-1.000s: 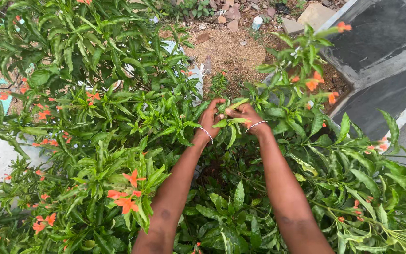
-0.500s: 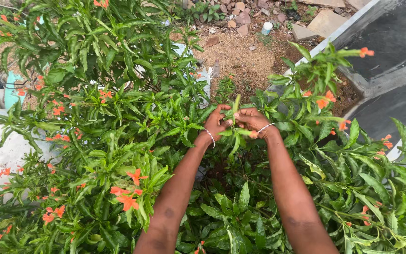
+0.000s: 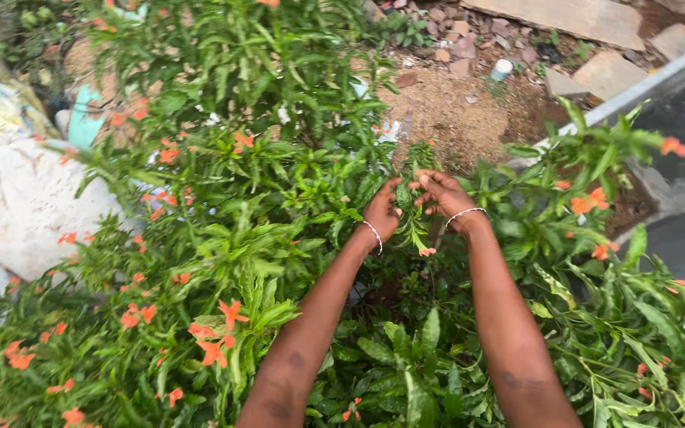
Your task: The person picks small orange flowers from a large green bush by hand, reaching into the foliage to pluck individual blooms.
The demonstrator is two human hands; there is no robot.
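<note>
Both my arms reach forward into a green shrub with orange flowers (image 3: 214, 333). My left hand (image 3: 382, 210) and my right hand (image 3: 445, 194) meet at one leafy stem tip (image 3: 415, 226), fingers pinched on its leaves. A small orange bud (image 3: 426, 251) hangs just below the hands. Each wrist wears a thin white bangle. Leaves hide part of the fingers.
Bare sandy soil (image 3: 445, 111) with stones lies beyond the shrub. A grey concrete slab (image 3: 675, 95) runs along the right. A pale sack or rock (image 3: 25, 206) sits at the left. A small white cup (image 3: 502, 68) lies far back.
The view has swung right and down, so the shrub and hands sit further right. My hands stay together on the same stem tip, now bent lower.
</note>
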